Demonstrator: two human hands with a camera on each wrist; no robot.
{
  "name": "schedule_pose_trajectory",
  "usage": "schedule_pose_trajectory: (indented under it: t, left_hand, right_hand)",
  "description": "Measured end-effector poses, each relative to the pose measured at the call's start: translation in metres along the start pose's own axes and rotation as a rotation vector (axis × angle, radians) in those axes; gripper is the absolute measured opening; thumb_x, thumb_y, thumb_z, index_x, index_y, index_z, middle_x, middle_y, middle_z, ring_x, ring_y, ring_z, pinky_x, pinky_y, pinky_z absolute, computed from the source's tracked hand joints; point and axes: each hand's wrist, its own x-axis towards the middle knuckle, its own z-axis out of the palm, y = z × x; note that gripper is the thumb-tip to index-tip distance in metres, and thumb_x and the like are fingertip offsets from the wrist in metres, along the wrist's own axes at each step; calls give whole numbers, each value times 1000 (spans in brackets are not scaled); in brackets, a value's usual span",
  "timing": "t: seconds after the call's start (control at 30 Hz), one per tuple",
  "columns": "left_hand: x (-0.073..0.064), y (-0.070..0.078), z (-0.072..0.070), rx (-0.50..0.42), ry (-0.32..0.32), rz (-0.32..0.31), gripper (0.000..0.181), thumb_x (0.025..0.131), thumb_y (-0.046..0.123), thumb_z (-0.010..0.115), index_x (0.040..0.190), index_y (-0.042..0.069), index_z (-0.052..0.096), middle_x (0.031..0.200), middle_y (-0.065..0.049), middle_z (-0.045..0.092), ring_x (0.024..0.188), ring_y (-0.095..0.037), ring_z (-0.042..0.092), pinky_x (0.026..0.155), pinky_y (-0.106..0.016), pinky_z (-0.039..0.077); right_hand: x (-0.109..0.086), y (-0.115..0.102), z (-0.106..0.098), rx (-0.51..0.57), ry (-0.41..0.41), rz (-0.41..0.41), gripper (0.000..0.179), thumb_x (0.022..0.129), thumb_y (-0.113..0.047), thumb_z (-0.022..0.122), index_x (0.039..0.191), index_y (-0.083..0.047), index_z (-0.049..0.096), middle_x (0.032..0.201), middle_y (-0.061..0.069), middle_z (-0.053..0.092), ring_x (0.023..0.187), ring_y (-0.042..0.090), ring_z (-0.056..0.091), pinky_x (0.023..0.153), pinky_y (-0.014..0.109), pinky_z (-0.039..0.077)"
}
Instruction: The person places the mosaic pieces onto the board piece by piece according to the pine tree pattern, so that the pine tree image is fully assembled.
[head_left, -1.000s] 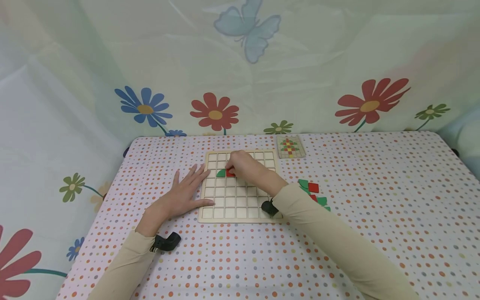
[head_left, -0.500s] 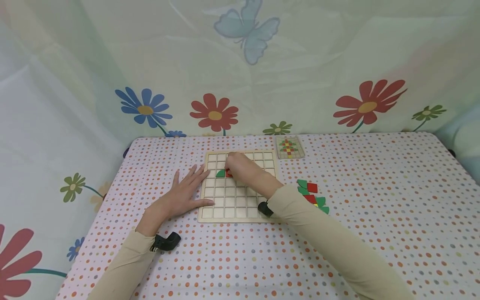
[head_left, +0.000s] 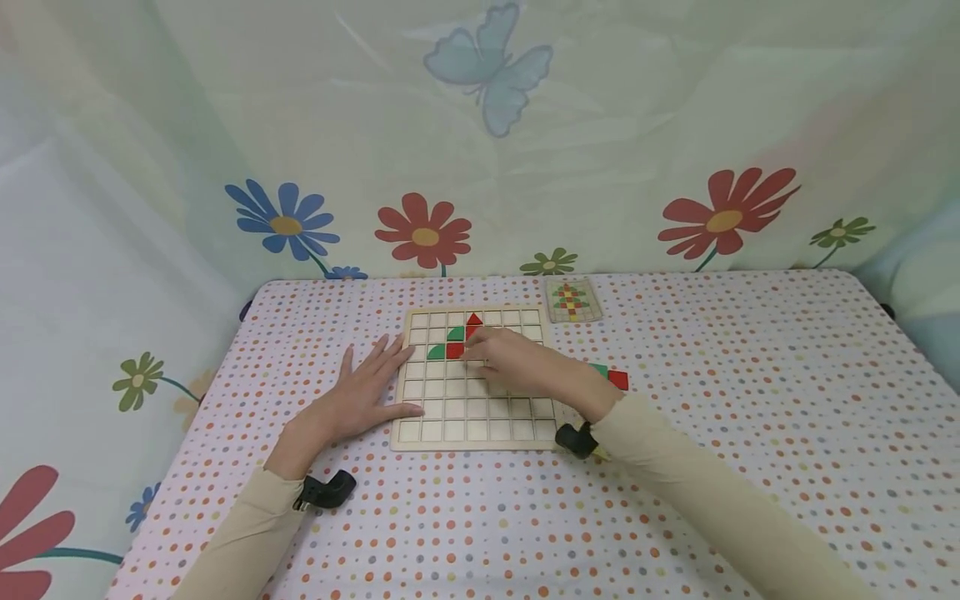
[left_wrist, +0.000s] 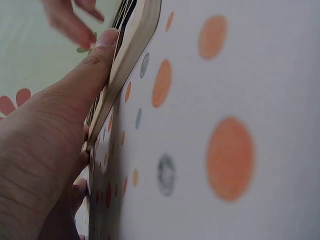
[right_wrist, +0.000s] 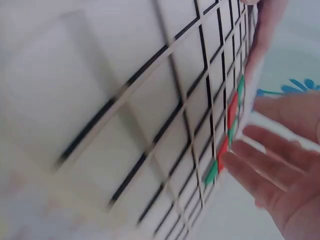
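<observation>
My left hand (head_left: 356, 410) lies with spread fingers along the left side of a wooden grid board (head_left: 465, 430); its thumb rests on the board's edge in the left wrist view. My right hand (head_left: 517, 360) hovers over the upper middle of the board, fingers loosely extended and holding nothing. Just left of its fingertips a red square (head_left: 454, 351) sits in a cell beside a green quarter-circle (head_left: 437, 352). Above are another green quarter-circle (head_left: 456, 334), a partly covered red piece (head_left: 471, 331) and a red triangle (head_left: 474, 319). The right hand hides some cells.
A small pattern card (head_left: 572, 302) showing a tree lies behind the board's right corner. To the right of the board are a loose red square tile (head_left: 618, 380) and a green tile (head_left: 600, 368); the right forearm covers other loose pieces. A patterned curtain (head_left: 600, 167) hangs behind the table.
My right hand has let go of the red square and drawn away to the right, its fingers loosening. The placed pieces above have come into view. My left hand keeps its place.
</observation>
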Motion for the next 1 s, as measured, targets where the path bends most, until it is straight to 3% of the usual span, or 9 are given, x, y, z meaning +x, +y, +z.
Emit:
schedule_pose_trajectory:
  t: [0.13,0.33,0.47,0.67,0.83,1.0]
  left_hand:
    - [0,1,-1,-1,-5,1,102,93,66,68,169,15,22,176,-7,10,162,-31,1,123,-67,-10]
    - [-2,1,-2,2,-1,2,103,92,67,68,169,15,22,176,-8,10,162,-32,1,123,-68,-10]
    - [-1,1,-1,-9,2,-1,103,92,65,70,168,14,23,176,-8,11,162,-33,1,122,-69,-10]
    - [-3,0,1,-10,-2,-9,103,92,66,69,168,15,23,176,-8,10,162,-32,1,122,-68,-11]
    - [-3,0,1,-10,2,0,102,93,65,69,169,15,22,176,-8,11,162,-32,1,123,-67,-11]
    - [-2,0,0,-11,-2,-3,102,93,65,68,169,15,22,176,-8,11,162,-32,1,123,-67,-10]
  right_hand:
    - [-42,3,-10,-6,-36,40,23,99,-7,72,122,-2,77,138,16,63,127,32,61,103,42,55]
    - [-97,8,-17,26,-7,26,19,92,-3,79,111,-6,80,113,2,68,105,20,65,89,36,58]
    - [-121,11,-13,45,-6,40,20,91,-3,80,110,-8,79,113,-1,67,102,18,64,86,34,59]
    - [-139,16,3,67,-27,61,25,89,-4,83,113,-10,79,119,0,66,109,20,66,90,37,60]
    - [-147,20,12,49,25,55,27,88,-6,84,115,-8,77,121,2,66,112,23,65,92,41,59]
    - [-145,19,15,41,70,51,30,84,1,86,110,-10,77,116,1,66,106,21,65,87,37,60]
